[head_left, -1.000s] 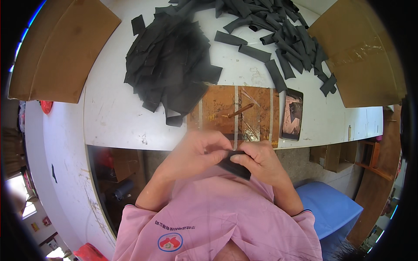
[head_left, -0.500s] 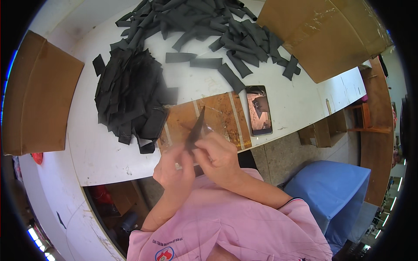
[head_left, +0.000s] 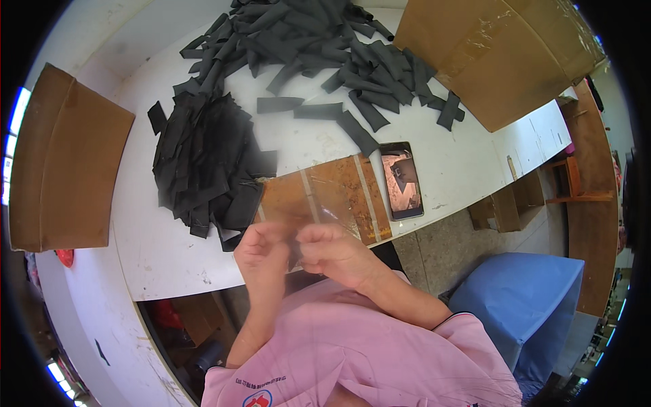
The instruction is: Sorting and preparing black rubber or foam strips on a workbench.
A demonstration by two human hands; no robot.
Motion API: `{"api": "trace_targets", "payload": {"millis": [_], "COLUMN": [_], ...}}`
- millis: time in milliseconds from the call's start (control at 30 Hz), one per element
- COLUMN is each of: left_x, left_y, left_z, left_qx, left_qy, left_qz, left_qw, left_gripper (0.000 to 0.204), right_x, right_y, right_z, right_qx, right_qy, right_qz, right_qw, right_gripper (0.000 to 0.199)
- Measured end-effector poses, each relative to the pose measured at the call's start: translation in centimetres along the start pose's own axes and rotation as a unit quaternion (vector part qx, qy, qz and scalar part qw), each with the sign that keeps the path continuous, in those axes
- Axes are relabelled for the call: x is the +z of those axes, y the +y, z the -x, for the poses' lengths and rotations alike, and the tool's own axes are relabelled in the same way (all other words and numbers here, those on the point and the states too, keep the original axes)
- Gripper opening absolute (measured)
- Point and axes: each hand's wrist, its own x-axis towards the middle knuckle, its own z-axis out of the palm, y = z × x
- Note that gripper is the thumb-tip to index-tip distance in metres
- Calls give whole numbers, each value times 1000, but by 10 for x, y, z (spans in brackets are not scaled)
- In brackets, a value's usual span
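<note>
My left hand (head_left: 262,254) and my right hand (head_left: 336,256) are close together over the table's front edge, fingers bent and pinched. Between them is a black fabric strip (head_left: 293,255), smeared by motion and mostly hidden by the fingers. Just beyond lies a brown board (head_left: 279,198) with pale tape bands and a shiny clear covering. Left of the board, a heap of flat black fabric pieces (head_left: 207,159) overlaps its edge. Farther back, dark grey tube-like strips (head_left: 291,37) are piled loosely, and a few lie in a line toward the board.
A phone (head_left: 401,182) with its screen lit lies right of the board. Cardboard boxes stand at the left (head_left: 71,163) and the back right (head_left: 495,61) of the white table (head_left: 183,268). A blue bin (head_left: 515,298) is on the floor at my right.
Both hands have drawn slightly nearer to me. The black strip, which pointed up and away over the board, is now low between the fingers and largely hidden. The view has shifted a little.
</note>
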Motion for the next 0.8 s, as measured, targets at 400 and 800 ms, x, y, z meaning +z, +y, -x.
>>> {"api": "trace_targets", "payload": {"millis": [400,800], "left_x": [-13,11], "left_y": [44,33], "left_z": [30,27], "left_qx": [-186,104], "left_qy": [-287,7], "left_qz": [281,-23], "left_qw": [897,994], "left_gripper": [26,10], "right_x": [3,51], "right_y": [-11,-31], "right_z": [9,14], "right_qx": [-159,-350], "right_qy": [-81,67], "right_qz": [281,552], "right_qw": [943,754], "right_gripper": [8,7]}}
